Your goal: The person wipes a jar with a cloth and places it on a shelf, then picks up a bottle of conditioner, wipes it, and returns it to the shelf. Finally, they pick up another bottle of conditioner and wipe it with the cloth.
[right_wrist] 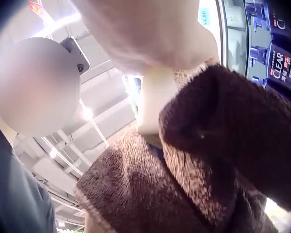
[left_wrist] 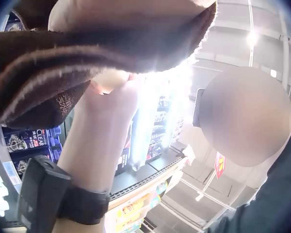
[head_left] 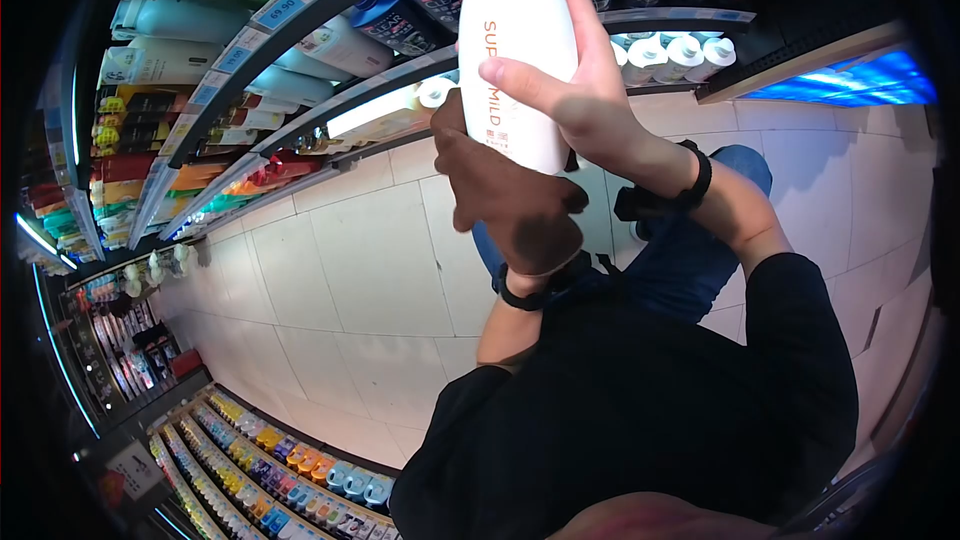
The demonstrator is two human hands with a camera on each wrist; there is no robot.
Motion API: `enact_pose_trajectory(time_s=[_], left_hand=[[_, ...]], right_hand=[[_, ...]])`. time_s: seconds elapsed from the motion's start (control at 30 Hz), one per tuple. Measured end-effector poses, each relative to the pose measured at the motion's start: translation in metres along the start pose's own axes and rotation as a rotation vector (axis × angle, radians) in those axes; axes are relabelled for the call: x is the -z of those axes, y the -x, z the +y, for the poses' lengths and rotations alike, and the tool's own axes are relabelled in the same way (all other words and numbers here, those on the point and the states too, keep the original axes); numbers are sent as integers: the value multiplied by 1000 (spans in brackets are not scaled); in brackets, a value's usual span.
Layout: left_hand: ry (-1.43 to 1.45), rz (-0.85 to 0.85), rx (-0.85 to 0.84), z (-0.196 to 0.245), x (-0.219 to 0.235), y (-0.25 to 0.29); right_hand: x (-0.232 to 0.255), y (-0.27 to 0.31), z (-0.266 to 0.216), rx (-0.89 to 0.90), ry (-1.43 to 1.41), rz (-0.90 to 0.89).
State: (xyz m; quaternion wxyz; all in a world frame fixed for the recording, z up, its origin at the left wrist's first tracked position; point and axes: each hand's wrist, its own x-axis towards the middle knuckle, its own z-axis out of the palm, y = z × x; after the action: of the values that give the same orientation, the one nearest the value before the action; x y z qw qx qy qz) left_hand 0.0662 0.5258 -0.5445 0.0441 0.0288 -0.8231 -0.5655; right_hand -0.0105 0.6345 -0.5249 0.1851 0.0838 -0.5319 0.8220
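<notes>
My right hand (head_left: 590, 105) grips a white bottle (head_left: 520, 5) with orange lettering and a beige cap, its thumb lying across the front label. Around the bottle's lower end a dark brown fluffy cloth (head_left: 495, 185) is bunched. My left hand (left_wrist: 131, 17) is at that cloth and holds it against the bottle; in the head view the cloth covers its fingers, leaving the wrist bare. The right wrist view shows the pale bottle (right_wrist: 155, 99) between the right palm and folds of the brown cloth (right_wrist: 136, 184).
Blue CLEAR bottles (head_left: 395, 20) line the shelf right behind the bottle. Shelves with price tags (head_left: 280, 10) curve along the left, and white pump bottles (head_left: 680, 50) stand lower down. Pale floor tiles (head_left: 360, 270) stretch below. Another stocked shelf (head_left: 270, 460) runs along the lower left.
</notes>
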Motion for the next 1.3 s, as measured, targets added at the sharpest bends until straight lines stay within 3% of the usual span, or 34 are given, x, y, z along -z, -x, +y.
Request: enact_pose_trajectory(time_s=[0.17, 0.2, 0.27, 0.3, 0.37, 0.4, 0.47, 0.5, 0.57, 0.63, 0.77, 0.83, 1.03, 1.2, 1.3], left_hand=[[-2273, 329, -737, -177, -47, 40], [-2274, 327, -737, -178, -35, 28], [-1890, 464, -1603, -179, -4, -10], [-1891, 467, -1600, -162, -5, -4], [-1505, 11, -970, -119, -9, 17], [-1506, 10, -968, -118, -10, 17], [-1934, 149, -1090, -117, -11, 16], [-1934, 149, -1086, -102, -10, 14], [-1176, -53, -683, -53, -5, 3], [-1040, 3, -692, -40, -1, -3], [-622, 112, -799, -26, 5, -18], [-605, 30, -851, -4, 15, -22], [-375, 17, -700, 11, 22, -55], [-184, -3, -574, 25, 39, -82], [-78, 0, -497, 38, 51, -72]], right_hand=[[11, -13, -19, -308, -12, -138], [11, -14, -21, -288, -17, -140], [13, -15, -17, -277, -10, -122], [14, -15, -15, -266, -3, -104], [17, -18, -20, -258, 44, -144], [17, -19, -21, -248, 90, -180], [16, -18, -19, -196, 121, -205], [16, -17, -18, -142, 152, -233], [13, -15, -18, -132, 165, -245], [9, -11, -19, -123, 174, -253], [9, -5, -16, -70, 382, -458], [9, -5, -12, 41, 434, -550], [6, -1, -9, 234, 487, -616], [8, 6, -7, 209, 473, -642], [5, 13, -3, 182, 441, -601]])
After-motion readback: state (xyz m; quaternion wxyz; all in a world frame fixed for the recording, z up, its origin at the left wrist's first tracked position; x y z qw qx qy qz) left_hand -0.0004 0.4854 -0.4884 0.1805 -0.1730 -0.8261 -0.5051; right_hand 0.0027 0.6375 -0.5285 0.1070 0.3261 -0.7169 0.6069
